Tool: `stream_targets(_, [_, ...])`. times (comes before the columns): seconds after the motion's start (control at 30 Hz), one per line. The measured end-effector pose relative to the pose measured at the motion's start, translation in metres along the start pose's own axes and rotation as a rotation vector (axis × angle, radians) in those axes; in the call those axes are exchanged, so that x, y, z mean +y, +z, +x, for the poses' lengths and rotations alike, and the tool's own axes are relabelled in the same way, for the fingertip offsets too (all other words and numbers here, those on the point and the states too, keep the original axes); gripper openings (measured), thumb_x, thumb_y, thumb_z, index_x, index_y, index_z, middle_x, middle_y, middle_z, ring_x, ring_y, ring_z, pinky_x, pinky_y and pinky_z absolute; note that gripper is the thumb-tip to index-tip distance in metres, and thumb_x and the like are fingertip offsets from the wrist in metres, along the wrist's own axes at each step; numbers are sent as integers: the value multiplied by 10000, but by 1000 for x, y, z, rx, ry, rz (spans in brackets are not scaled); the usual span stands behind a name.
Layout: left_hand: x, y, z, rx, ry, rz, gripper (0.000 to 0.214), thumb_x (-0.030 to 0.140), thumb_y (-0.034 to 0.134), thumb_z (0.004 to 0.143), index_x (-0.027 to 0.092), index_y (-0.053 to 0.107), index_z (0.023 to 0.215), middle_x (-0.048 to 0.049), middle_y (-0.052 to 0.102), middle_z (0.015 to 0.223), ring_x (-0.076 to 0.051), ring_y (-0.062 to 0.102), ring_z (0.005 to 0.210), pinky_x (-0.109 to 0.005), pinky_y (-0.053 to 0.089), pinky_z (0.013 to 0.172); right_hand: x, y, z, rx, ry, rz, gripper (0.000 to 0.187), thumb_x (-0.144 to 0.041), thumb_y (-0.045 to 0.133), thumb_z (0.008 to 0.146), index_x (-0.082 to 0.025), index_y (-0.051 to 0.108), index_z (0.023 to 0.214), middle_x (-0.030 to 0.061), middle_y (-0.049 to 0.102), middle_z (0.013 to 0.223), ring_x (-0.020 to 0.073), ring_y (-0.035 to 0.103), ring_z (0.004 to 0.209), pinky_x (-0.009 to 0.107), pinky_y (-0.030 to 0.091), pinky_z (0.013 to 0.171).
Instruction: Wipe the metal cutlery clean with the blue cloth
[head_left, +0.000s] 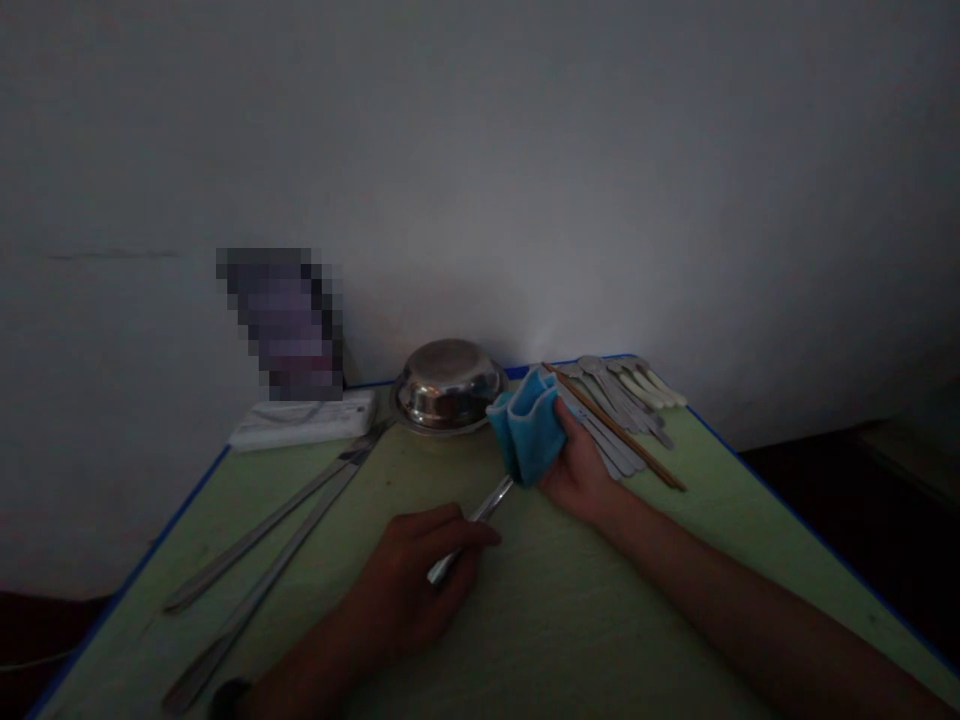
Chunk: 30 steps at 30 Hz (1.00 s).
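Observation:
My left hand [427, 560] is closed round the handle of a shiny metal utensil [491, 500], which slants up and to the right. Its far end is hidden inside a folded blue cloth [536, 435], so I cannot tell its kind. Fingers of my right hand [581, 465] are wrapped behind the cloth and press it about the utensil. Just right of that hand lie wooden chopsticks [630, 440] and several metal spoons [607, 390].
An upturned steel bowl [450, 385] stands against the wall. Long metal tongs [277, 540] lie spread on the green table [600, 630] at left. Behind them are a white box [304, 420] and a blurred-out upright panel [289, 325]. Pale-handled utensils [656, 385] lie at back right.

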<state>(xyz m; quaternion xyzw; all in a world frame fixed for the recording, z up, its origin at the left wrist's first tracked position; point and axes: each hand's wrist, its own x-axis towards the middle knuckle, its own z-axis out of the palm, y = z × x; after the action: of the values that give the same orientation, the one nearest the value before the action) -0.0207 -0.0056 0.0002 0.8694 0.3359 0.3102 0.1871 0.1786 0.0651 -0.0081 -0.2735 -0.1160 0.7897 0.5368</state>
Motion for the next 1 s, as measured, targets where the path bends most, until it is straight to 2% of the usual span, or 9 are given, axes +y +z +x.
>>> stream_targets(0.1, [1,-1,1,-57,-37,-6,224,120,422,856,191,612,951,-6,581,680,-124,560,568,-224,394,542,1,2,0,29,19,-17,301,-369,415,888,-166,635,920,24,720,718,182,676,775,356,515,793])
stream_targets(0.2, [2,-1,4,-179,-110,-33,217,129,421,869,207,598,969,-13,617,765,-127,582,634,-230,416,595,3,4,0,72,-4,-16,227,-276,442,878,-173,641,843,8,695,645,173,665,697,340,517,748])
stream_targets(0.33, [5,-1,7,-319,-115,22,191,174,471,859,239,610,973,7,620,752,-127,570,621,-235,405,596,4,3,0,84,-37,-39,292,-193,393,871,-166,595,662,-12,595,507,139,592,551,302,510,656])
stream_targets(0.4, [6,0,7,-332,-94,45,195,173,486,848,242,616,975,14,612,724,-125,565,607,-234,396,587,4,1,-1,22,-13,-4,344,-219,360,868,-166,543,581,-8,552,495,117,536,494,277,495,591])
stream_targets(0.5, [4,2,6,-317,-74,50,211,143,488,833,239,620,967,13,615,730,-124,572,626,-230,390,591,3,-4,-1,-149,13,83,395,-332,358,850,-174,457,502,-16,474,472,90,446,428,240,451,496])
stream_targets(0.6, [0,4,4,-303,-50,34,235,108,508,797,239,619,958,14,610,740,-123,568,635,-228,386,596,1,-8,-1,-266,-12,105,420,-409,374,830,-183,421,480,-30,418,442,86,416,404,234,438,472])
stream_targets(0.7, [-3,5,2,-270,-18,17,246,83,522,765,227,623,937,12,589,728,-120,553,620,-222,376,576,0,-6,0,-165,-15,61,405,-426,385,824,-187,464,507,-17,481,458,100,479,437,250,475,518])
stream_targets(0.83, [-4,3,2,-169,-24,13,214,76,479,796,200,629,885,-3,571,715,-122,547,617,-214,378,560,-2,1,0,-6,29,-24,282,-374,458,807,-172,589,661,17,631,566,141,583,509,264,498,529])
stream_targets(1.0, [-3,2,3,-145,-34,-7,212,99,438,827,174,628,881,-15,578,702,-124,549,589,-215,397,548,-3,5,-4,71,46,-58,171,-261,492,755,-174,612,670,1,649,541,148,612,512,272,531,580])
